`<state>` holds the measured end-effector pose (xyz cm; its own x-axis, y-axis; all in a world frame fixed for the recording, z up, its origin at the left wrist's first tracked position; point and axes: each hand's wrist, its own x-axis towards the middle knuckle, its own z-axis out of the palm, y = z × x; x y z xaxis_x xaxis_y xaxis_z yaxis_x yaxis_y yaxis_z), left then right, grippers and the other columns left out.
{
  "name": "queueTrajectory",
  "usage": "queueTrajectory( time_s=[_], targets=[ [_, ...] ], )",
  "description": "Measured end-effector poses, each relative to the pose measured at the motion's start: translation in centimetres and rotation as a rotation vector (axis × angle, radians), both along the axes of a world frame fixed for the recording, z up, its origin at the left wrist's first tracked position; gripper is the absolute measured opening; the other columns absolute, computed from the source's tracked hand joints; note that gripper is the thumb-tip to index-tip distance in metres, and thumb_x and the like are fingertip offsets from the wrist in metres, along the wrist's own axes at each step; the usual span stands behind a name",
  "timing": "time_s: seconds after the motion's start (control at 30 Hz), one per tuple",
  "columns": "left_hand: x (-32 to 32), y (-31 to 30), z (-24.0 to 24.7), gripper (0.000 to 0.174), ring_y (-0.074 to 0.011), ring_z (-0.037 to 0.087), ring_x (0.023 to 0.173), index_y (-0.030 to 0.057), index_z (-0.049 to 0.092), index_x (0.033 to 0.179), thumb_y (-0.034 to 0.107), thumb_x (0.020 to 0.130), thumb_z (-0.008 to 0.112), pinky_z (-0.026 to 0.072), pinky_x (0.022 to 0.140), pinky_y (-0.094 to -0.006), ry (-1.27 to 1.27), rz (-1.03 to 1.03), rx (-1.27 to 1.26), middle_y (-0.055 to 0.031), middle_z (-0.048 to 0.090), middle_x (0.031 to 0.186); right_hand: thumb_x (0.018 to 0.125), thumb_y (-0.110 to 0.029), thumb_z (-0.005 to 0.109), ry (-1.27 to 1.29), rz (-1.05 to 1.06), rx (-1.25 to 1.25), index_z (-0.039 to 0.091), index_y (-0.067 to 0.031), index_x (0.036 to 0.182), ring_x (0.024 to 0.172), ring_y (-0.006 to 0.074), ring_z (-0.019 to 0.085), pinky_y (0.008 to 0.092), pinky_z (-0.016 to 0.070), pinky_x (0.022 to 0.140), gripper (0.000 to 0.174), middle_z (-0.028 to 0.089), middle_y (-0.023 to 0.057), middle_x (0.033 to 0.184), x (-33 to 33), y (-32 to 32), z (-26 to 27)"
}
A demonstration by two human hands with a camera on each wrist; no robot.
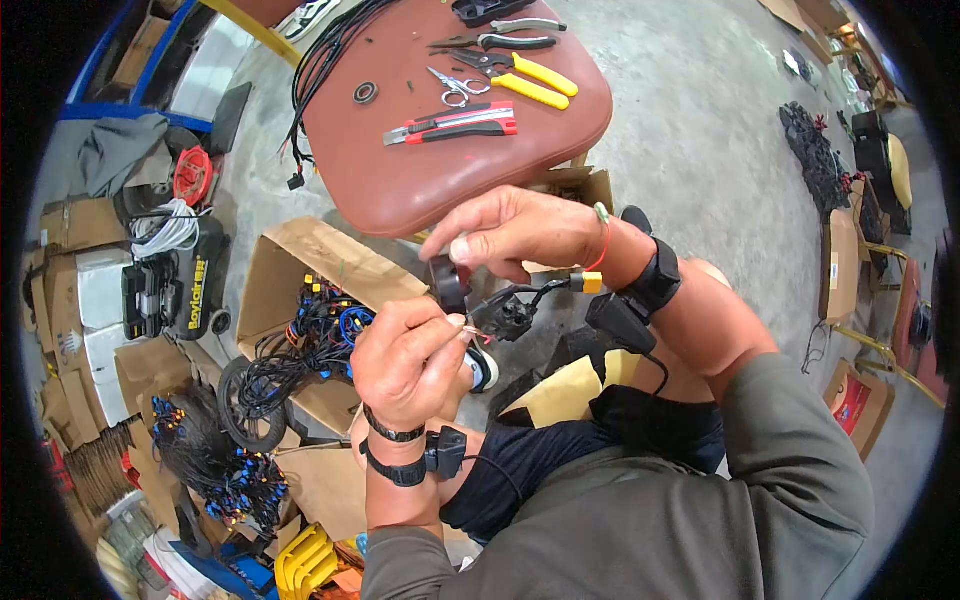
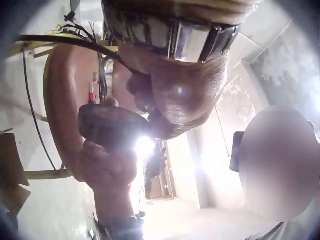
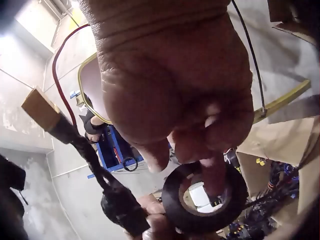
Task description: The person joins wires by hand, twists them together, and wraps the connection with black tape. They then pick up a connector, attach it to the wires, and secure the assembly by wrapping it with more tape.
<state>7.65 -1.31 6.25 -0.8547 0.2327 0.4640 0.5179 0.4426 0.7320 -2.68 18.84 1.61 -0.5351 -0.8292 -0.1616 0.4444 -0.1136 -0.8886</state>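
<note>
My right hand [image 1: 525,235] holds a roll of black tape [image 1: 450,286], with a finger through its core in the right wrist view. Just below, my left hand [image 1: 400,365] pinches thin light wires [image 1: 482,332] between thumb and forefinger. Beside the fingertips hangs a black tape-wrapped cable part [image 1: 508,318], and a yellow connector [image 1: 588,283] ends its short lead under the right wrist. In the right wrist view the same wrapped part [image 3: 120,207] is near the left fingertips. The left wrist view shows the roll [image 2: 107,122] between both hands.
A red-brown padded seat [image 1: 400,190] ahead bears a utility knife [image 1: 455,123], scissors [image 1: 458,88], yellow-handled pliers [image 1: 530,80], a ring bearing [image 1: 365,92] and black cables [image 1: 325,60]. An open cardboard box [image 1: 285,250] with wire harnesses stands at left, near a dark harness pile [image 1: 215,450].
</note>
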Motion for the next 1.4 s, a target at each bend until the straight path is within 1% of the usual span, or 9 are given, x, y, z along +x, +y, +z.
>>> queueTrajectory(
  time_s=[0.2,0.5,0.7,0.9,1.0,1.13,1.23,1.33,1.4],
  targets=[
    [-0.6,0.0,-0.2,0.028,-0.0195,0.061,0.067,0.0004,0.07,0.091,-0.01,0.066,0.077,0.0467,0.056,-0.028,-0.033,-0.043,-0.013,-0.0101,0.063,0.082,0.099,-0.025,0.059,0.016,-0.124,-0.021,0.065,-0.0036,0.126,0.083,0.0124,0.07,0.0217,0.0535,0.066,0.035,0.073,0.0081,0.093,-0.9,1.9,1.5],
    [-0.9,0.8,-0.6,0.024,-0.0185,0.064,0.07,-0.001,0.067,0.088,-0.009,0.068,0.078,0.0492,0.06,-0.0274,-0.143,-0.012,0.035,-0.0113,0.067,0.084,0.095,-0.028,0.066,0.179,-0.02,-0.24,0.067,-0.002,0.124,0.096,0.0158,0.069,0.0299,0.0518,0.088,0.038,0.073,0.0105,0.103,-2.2,4.3,1.8],
    [-0.9,1.4,-2.1,0.025,-0.0116,0.061,0.066,0.0014,0.061,0.086,-0.008,0.07,0.078,0.0469,0.057,-0.0239,-0.233,0.05,0.184,-0.0087,0.067,0.082,0.09,-0.025,0.072,0.15,-0.061,-0.192,0.071,-0.0019,0.116,0.099,0.0146,0.067,0.0284,0.0504,0.09,0.035,0.073,0.0091,0.106,-2.0,4.8,2.2],
    [-1.5,1.7,-3.3,0.022,-0.0082,0.055,0.065,0.0021,0.06,0.086,-0.01,0.072,0.073,0.0446,0.058,-0.0217,-0.305,0.129,0.221,-0.0046,0.063,0.078,0.086,-0.019,0.076,0.065,-0.031,-0.236,0.067,-0.0023,0.122,0.083,0.009,0.06,0.0244,0.0479,0.075,0.04,0.065,0.0002,0.088,-1.7,4.9,3.4],
    [-1.8,2.1,-3.5,0.02,-0.0074,0.054,0.068,0.002,0.059,0.086,-0.01,0.073,0.069,0.0446,0.06,-0.0214,-0.336,0.171,0.278,-0.004,0.062,0.079,0.084,-0.018,0.078,0.245,-0.004,-0.089,0.063,-0.0033,0.128,0.078,0.0072,0.054,0.0248,0.0453,0.07,0.048,0.058,-0.0023,0.082,-1.6,4.8,3.2],
    [-2.2,2.0,-4.2,0.021,-0.0076,0.057,0.074,0.0012,0.059,0.09,-0.011,0.075,0.067,0.0473,0.065,-0.0219,-0.328,0.17,0.272,-0.0046,0.063,0.086,0.08,-0.019,0.081,0.491,-0.022,-0.008,0.065,-0.0033,0.125,0.076,0.0079,0.054,0.0246,0.0454,0.07,0.05,0.059,-0.0009,0.084,-1.7,4.2,2.8],
    [-2.5,2.4,-4.1,0.022,-0.0075,0.059,0.079,0.0001,0.057,0.096,-0.012,0.08,0.066,0.0498,0.07,-0.0227,-0.362,0.198,0.268,-0.0045,0.063,0.092,0.078,-0.028,0.084,0.5,-0.118,0.04,0.068,-0.0081,0.119,0.087,0.0093,0.056,0.0266,0.0461,0.076,0.049,0.067,-0.0006,0.103,-1.4,3.8,2.5],
    [-2.5,1.9,-4.4,0.024,-0.0075,0.06,0.083,-0.0006,0.055,0.102,-0.012,0.083,0.064,0.0512,0.072,-0.0232,-0.506,0.154,0.379,-0.0043,0.062,0.096,0.08,-0.019,0.079,0.555,-0.192,0.034,0.069,-0.0068,0.112,0.081,0.0111,0.056,0.0288,0.0481,0.075,0.036,0.064,0.0001,0.09,-1.0,3.3,2.9],
    [-2.5,1.9,-4.6,0.025,-0.0068,0.06,0.083,-0.0005,0.054,0.104,-0.012,0.084,0.063,0.0506,0.072,-0.0224,-0.541,0.14,0.456,-0.0037,0.061,0.095,0.08,-0.014,0.079,0.638,-0.168,0.046,0.068,-0.0067,0.113,0.087,0.0114,0.058,0.0295,0.0481,0.079,0.035,0.067,0.001,0.1,-0.8,3.2,3.1]
  ],
)
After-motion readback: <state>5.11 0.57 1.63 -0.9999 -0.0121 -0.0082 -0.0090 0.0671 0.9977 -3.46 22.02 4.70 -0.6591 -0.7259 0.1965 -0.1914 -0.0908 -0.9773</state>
